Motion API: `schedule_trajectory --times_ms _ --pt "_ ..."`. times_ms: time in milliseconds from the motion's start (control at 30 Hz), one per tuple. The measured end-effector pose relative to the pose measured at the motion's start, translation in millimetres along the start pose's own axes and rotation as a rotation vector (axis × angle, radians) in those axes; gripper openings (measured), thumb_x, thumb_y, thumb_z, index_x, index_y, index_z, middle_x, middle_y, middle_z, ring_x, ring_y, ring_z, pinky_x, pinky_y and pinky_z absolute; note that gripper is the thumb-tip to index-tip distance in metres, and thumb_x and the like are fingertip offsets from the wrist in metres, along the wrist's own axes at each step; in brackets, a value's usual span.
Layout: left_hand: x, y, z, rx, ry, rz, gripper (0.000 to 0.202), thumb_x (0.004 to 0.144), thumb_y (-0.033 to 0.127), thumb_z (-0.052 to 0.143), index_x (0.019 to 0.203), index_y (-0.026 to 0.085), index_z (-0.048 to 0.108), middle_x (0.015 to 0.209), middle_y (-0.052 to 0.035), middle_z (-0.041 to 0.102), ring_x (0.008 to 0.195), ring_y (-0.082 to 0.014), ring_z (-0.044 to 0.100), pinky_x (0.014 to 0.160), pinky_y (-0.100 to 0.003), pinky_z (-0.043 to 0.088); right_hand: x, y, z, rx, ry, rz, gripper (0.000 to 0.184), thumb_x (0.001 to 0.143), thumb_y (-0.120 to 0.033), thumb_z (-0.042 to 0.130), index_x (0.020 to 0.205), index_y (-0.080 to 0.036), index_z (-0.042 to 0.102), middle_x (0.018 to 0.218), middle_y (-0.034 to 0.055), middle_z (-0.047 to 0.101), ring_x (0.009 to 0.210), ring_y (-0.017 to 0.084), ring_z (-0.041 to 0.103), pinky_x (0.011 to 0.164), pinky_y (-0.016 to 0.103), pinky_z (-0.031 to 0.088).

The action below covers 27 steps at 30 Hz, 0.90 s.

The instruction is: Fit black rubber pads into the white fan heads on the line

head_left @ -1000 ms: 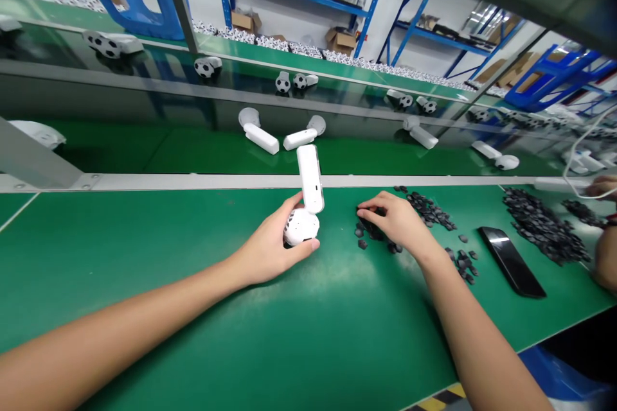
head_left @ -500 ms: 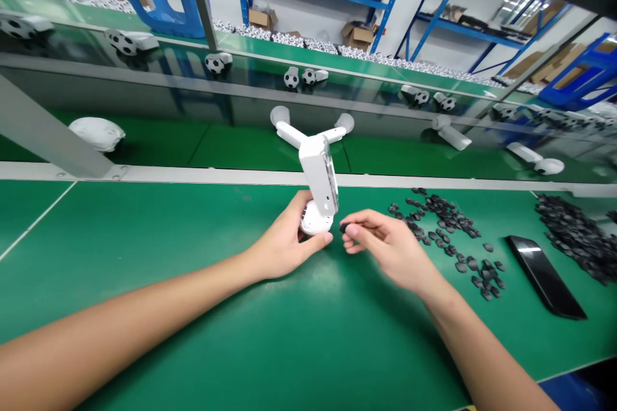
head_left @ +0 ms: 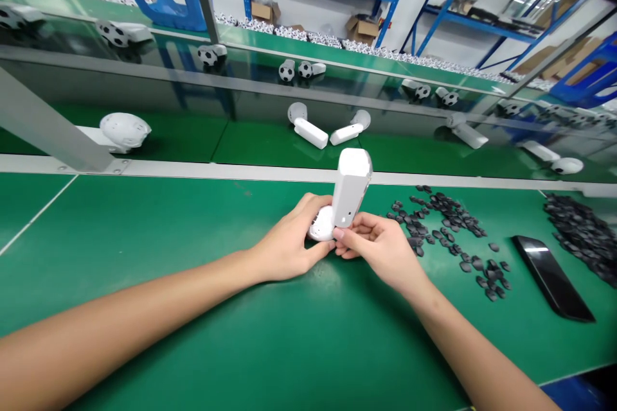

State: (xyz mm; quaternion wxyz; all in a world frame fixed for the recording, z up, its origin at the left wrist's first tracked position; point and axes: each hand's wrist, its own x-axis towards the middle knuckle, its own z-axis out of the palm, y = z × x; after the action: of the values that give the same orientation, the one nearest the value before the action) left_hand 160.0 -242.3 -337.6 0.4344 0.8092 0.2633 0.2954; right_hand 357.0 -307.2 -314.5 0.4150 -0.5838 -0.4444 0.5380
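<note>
A white device (head_left: 352, 187) stands tilted over the green worktop, its box-shaped body up and its round end (head_left: 321, 223) down. My left hand (head_left: 294, 241) is closed around that round end, thumb in front. At the lower right of the device, my right hand (head_left: 378, 244) pinches with thumb and fingers against the joint between body and round end. The small black piece seen in this pinch half a second ago is now hidden by the fingertips. Many loose black pieces (head_left: 448, 209) lie just right of my right hand.
A black phone-like slab (head_left: 554, 279) and a denser heap of black pieces (head_left: 581, 231) lie at the right. Beyond the metal rail (head_left: 231, 170), more white devices (head_left: 311, 133) rest on a green conveyor belt. Football-patterned units (head_left: 212, 54) sit on the shelf above.
My right hand has moved left with the black piece up to the device and now touches it. The device's body has swung right. White devices on the belt have shifted right.
</note>
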Motion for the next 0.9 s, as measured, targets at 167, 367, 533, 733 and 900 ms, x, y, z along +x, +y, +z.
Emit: schedule_trajectory --times_ms 167,367,533,733,900 --pt "-1 1 -2.9 0.025 -0.071 0.042 0.054 0.091 0.016 0.064 0.142 0.026 0.050 0.132 -0.0104 0.053 0.119 -0.0263 0.058 0.104 -0.042 0.050 5 11 -1 -0.042 0.009 0.014 0.038 0.074 -0.046 0.090 0.090 -0.016 0.072 0.075 0.0032 0.075 0.068 0.017 0.073 0.065 0.028 0.063" --pt "2 1 -1.7 -0.152 -0.044 -0.012 0.052 0.092 0.030 0.070 0.139 0.022 0.050 0.125 -0.0096 0.062 0.110 -0.0251 0.062 0.095 -0.039 0.053 9 11 4 -0.114 -0.036 -0.179 0.035 0.089 -0.049 0.077 0.082 -0.020 0.061 0.079 0.0004 0.072 0.074 0.016 0.071 0.070 0.027 0.060" --pt "11 -3 -6.9 -0.220 0.149 -0.198 0.041 0.094 0.050 0.069 0.117 0.017 0.062 0.098 -0.0048 0.068 0.080 -0.0180 0.062 0.069 -0.027 0.051 12 0 -16 -0.232 -0.094 -0.387 0.047 0.109 -0.054 0.041 0.097 -0.019 0.069 0.089 0.0054 0.075 0.083 0.018 0.071 0.080 0.031 0.058" --pt "59 -20 -67.2 -0.007 0.413 -0.339 0.048 0.092 0.055 0.061 0.124 0.019 0.061 0.095 -0.0047 0.067 0.064 -0.0138 0.058 0.051 -0.023 0.047 22 -7 -103 -0.507 0.278 -0.384 0.046 0.108 -0.053 0.043 0.103 -0.019 0.072 0.085 0.0046 0.075 0.074 0.018 0.066 0.073 0.032 0.051" --pt "128 -35 -146.8 0.388 0.331 -0.581 0.042 0.093 0.048 0.065 0.116 0.013 0.062 0.084 -0.0067 0.068 0.055 -0.0156 0.062 0.044 -0.022 0.041 22 -7 -134 -0.858 0.126 -0.312 0.020 0.097 -0.037 0.064 0.093 -0.024 0.079 0.091 0.0019 0.076 0.080 0.019 0.067 0.072 0.030 0.047"
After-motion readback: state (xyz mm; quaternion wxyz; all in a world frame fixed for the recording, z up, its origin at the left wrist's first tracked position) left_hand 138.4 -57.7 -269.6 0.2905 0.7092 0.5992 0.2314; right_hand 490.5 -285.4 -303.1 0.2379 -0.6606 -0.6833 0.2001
